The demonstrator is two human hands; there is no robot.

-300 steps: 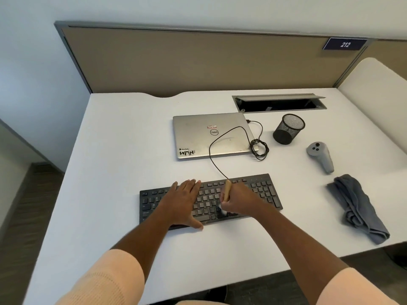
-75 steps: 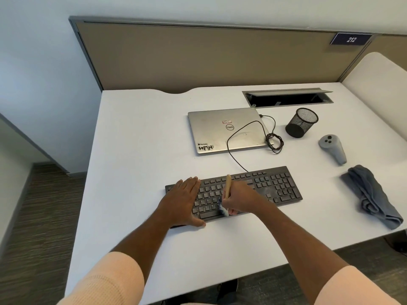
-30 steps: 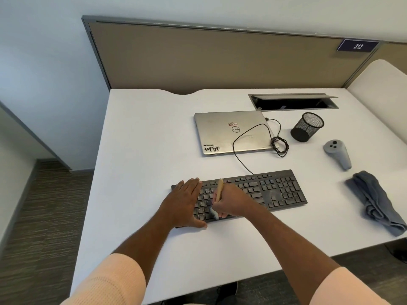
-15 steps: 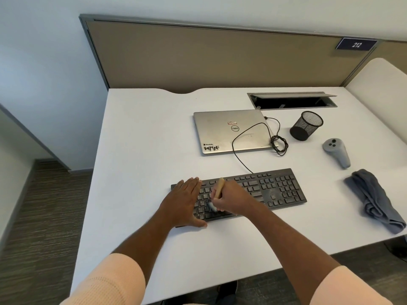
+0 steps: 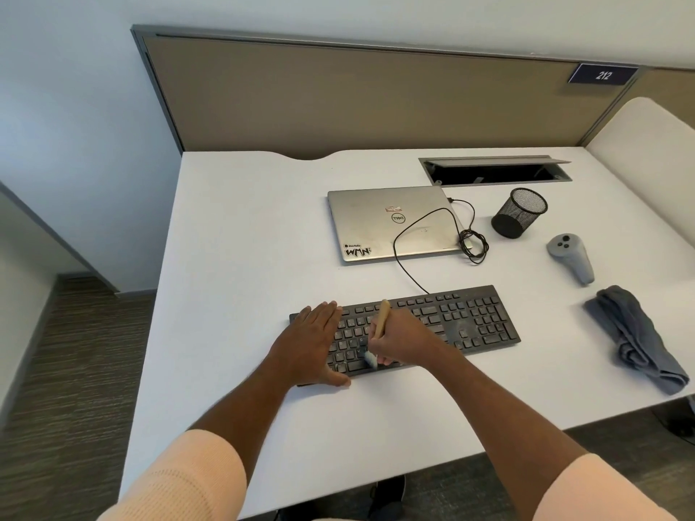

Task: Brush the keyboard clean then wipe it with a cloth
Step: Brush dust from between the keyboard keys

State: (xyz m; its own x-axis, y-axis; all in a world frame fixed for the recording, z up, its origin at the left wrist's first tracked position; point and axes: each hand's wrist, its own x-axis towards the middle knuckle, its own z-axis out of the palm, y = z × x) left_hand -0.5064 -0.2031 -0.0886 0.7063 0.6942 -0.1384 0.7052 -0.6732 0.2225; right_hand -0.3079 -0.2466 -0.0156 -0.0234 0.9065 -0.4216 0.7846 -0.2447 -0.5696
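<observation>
A black keyboard (image 5: 462, 317) lies across the near middle of the white desk (image 5: 244, 227). My left hand (image 5: 308, 347) rests flat on its left end, fingers straight, thumb at the front edge. My right hand (image 5: 404, 342) grips a small brush (image 5: 381, 319) with a light wooden handle. Its pale bristles touch the lower left keys, just left of my right hand. A crumpled grey cloth (image 5: 635, 336) lies on the desk at the right edge, apart from both hands.
A shut silver laptop (image 5: 391, 223) sits behind the keyboard, with the keyboard's black cable (image 5: 470, 238) looped over it. A black mesh pen cup (image 5: 519, 212), a grey controller (image 5: 569, 257) and an open cable hatch (image 5: 496, 171) are at the back right. A tan partition stands behind.
The brush has made short strokes over the lower left keys, its bristles now a little nearer the front row. My left hand has stayed flat on the keyboard's left end.
</observation>
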